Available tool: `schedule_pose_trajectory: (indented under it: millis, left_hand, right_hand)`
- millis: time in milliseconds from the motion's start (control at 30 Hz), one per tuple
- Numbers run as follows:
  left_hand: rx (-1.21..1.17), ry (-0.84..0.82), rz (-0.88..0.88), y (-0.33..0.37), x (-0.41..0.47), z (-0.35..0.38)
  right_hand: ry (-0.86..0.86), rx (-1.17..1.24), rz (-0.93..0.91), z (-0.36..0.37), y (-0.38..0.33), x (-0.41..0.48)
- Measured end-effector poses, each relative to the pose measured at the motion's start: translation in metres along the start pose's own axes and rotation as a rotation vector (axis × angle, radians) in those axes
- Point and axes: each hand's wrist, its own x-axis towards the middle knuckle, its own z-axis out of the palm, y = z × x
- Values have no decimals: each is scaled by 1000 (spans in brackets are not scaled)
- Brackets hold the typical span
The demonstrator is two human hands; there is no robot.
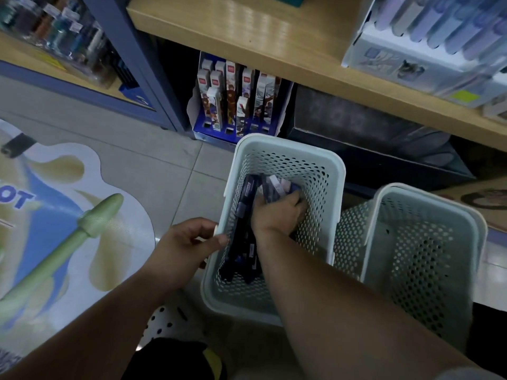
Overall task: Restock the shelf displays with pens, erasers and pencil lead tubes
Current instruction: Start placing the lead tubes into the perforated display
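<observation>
Head view, left hand: the left hand [192,239] grips the left rim of the stock basket [288,144], probably to steady it.
Head view, right hand: the right hand [277,212] is inside the basket, fingers curled round stationery packs [270,186], seemingly gathering a bundle.
Head view, stock: long dark packs [245,204] lie between both hands.
Head view, target: the pen display [236,100] stands ahead of the hands, under the wooden shelf [274,37].

Two baskets stand side by side on the floor in front of the shelf [274,37], the left basket [285,149] just beside the right basket [425,193]. Packs [247,204] lie in the left basket. The right hand [277,212] is inside it gripping them, and the left hand [186,239] holds its left rim. Behind it, under the shelf, stands a display box [236,100]. A pen tray [411,58] sits on the shelf, right. A floor sticker [55,215] lies left.
</observation>
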Motion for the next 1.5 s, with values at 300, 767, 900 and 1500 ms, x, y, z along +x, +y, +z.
schedule_pose_trajectory:
  millis: [300, 767, 900, 1500]
  left_hand:
    - [-18, -3, -19, -2, 2, 0]
    - [6, -33, 16, -7, 5, -3]
    - [4, -30, 16, -7, 4, -2]
    - [62, -20, 20, 1, 1, 0]
  right_hand:
    - [-182, 115, 153, -1, -8, 18]
    - [-659, 52, 38, -10, -21, 46]
    - [-686, 98, 2, -10, -20, 42]
    - [-727, 175, -147, -19, -6, 24]
